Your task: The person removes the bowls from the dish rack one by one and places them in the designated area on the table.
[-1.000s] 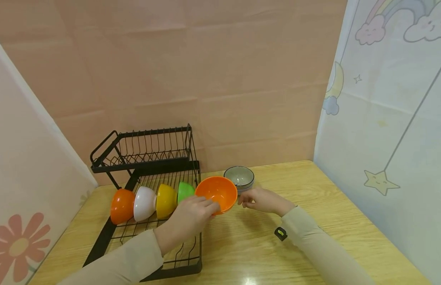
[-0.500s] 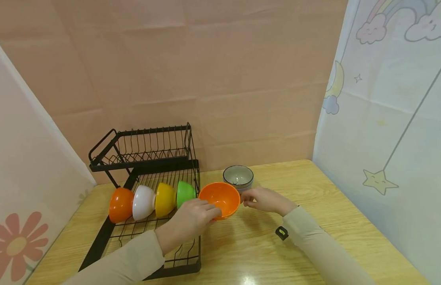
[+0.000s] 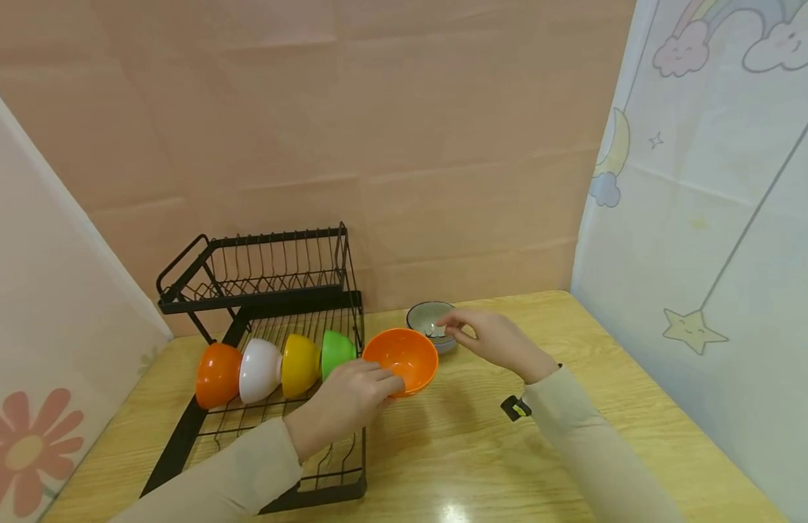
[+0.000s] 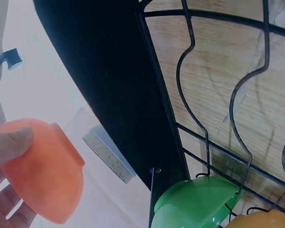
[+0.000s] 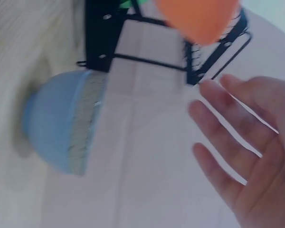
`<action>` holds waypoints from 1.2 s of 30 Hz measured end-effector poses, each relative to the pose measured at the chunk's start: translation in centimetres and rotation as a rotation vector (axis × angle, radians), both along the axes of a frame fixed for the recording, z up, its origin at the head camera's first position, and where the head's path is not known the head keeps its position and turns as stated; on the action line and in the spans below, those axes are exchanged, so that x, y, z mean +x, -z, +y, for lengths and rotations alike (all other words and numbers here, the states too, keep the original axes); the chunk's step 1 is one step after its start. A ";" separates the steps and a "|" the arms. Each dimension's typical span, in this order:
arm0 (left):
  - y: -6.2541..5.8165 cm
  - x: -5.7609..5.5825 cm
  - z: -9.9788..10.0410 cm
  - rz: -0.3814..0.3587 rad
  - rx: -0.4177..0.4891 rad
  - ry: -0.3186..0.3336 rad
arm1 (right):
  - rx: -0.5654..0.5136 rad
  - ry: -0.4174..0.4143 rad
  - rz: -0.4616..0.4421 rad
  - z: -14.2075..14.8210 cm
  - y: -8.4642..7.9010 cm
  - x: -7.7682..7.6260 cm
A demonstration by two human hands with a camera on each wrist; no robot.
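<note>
My left hand (image 3: 351, 399) pinches the rim of an orange bowl (image 3: 406, 352), thumb on one side and fingers on the other, as the left wrist view shows. The bowl is held tilted above the table, just right of the dish rack (image 3: 312, 496). My right hand (image 3: 498, 340) hovers with loosely bent, spread fingers and holds nothing. In the head view it partly covers a bowl (image 3: 422, 315) with a pale grey inside and dark rim. The right wrist view shows this bowl's light blue outside (image 5: 54, 121), standing upright on the table, apart from my fingers.
On the rack's lower level, a second orange bowl (image 3: 217, 376), a white bowl (image 3: 258, 372), a yellow bowl (image 3: 299, 367) and a green bowl (image 3: 337, 351) stand on edge in a row. The rack's upper shelf (image 3: 273, 290) rises behind them. Patterned sheets (image 3: 678, 240) border the table (image 3: 573, 407).
The orange bowl first shifts slightly right toward my right hand, then slightly back. My right hand lifts away from it, over the pale grey bowl. My left hand keeps its hold.
</note>
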State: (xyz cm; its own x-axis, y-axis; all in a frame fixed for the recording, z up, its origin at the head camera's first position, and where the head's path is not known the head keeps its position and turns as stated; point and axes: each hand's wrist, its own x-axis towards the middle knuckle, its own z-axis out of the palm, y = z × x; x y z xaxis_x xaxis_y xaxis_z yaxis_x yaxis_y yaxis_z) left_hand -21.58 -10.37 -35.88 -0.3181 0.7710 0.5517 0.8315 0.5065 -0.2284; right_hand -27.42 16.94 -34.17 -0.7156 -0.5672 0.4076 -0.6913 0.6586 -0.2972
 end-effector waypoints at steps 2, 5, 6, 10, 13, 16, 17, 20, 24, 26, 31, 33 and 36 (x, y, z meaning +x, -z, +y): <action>0.0 0.0 0.0 0.001 0.000 -0.001 | -0.040 -0.053 0.093 -0.3 -0.6 0.5; -0.2 0.0 0.0 -0.002 -0.002 0.001 | -0.078 -0.173 0.228 -0.9 -1.1 1.1; -0.3 0.0 0.0 -0.002 -0.004 0.000 | -0.083 -0.213 0.267 -1.2 -1.2 1.3; -0.5 0.0 0.0 -0.009 -0.006 -0.008 | -0.071 -0.331 0.379 -2.0 -1.4 2.0; -0.6 0.0 -0.1 -0.006 -0.003 -0.012 | -0.022 -0.365 0.404 -2.6 -1.3 2.5; -0.7 0.0 -0.2 -0.004 0.001 -0.011 | 0.041 -0.376 0.397 -3.1 -1.2 2.9; -0.7 0.0 -0.2 -0.004 0.001 -0.012 | 0.059 -0.377 0.394 -3.2 -1.1 3.0; -0.8 0.0 -0.3 -0.007 0.004 -0.014 | 0.091 -0.387 0.386 -3.5 -1.0 3.3; -0.8 0.0 -0.4 -0.004 0.004 -0.022 | 0.097 -0.428 0.387 -3.8 -0.7 3.3; -0.7 0.0 -0.4 0.000 0.004 -0.022 | 0.098 -0.443 0.385 -3.9 -0.5 3.3; -0.7 0.0 -0.4 0.005 0.004 -0.016 | 0.109 -0.449 0.397 -3.9 0.1 3.4; -0.7 0.0 -0.3 0.007 0.005 -0.014 | 0.114 -0.447 0.404 -4.0 0.2 3.4; -0.6 0.0 -0.2 0.006 0.009 -0.008 | 0.122 -0.443 0.407 -4.0 0.5 3.4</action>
State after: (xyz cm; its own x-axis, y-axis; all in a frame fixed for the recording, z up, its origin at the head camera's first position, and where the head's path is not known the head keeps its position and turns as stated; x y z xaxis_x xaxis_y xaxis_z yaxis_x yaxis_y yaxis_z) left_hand -21.54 -10.54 -35.29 -0.3204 0.7637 0.5605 0.8262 0.5147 -0.2291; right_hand -23.99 12.97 -34.63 -0.2012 -0.8352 0.5118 -0.9494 0.2949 0.1081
